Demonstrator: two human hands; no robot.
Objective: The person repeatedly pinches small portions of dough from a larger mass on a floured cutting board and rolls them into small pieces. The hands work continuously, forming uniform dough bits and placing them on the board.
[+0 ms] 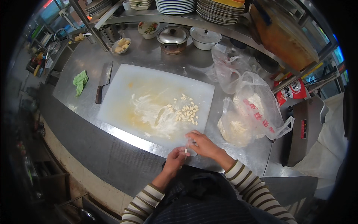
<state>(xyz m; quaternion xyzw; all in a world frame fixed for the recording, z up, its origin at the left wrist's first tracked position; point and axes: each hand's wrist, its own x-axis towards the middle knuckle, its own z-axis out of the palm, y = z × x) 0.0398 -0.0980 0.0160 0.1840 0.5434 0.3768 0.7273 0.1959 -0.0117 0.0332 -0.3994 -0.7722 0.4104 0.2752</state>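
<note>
Between the thumb and fingers of my left hand (176, 160) is a small whitish piece (185, 151), probably a garlic clove. My right hand (202, 144) is just beside it, over the near right corner of a white plastic cutting board (117, 84), fingers bent; blur hides whether it grips anything. Pale peeled cloves (188, 112), apparently garlic, lie scattered on the board's right half. White powder (152, 114) and yellowish stains mark its middle. A cleaver (105, 77) with a wooden handle rests left of the board, and a green cloth (80, 81) lies farther left.
Clear plastic bags of pale dough or noodles (237, 126) sit right of the board. Behind it stand a lidded steel pot (173, 40), a white lidded pot (205, 39) and a bowl of ginger-like pieces (121, 46). A steel shelf (179, 19) with stacked plates spans the back.
</note>
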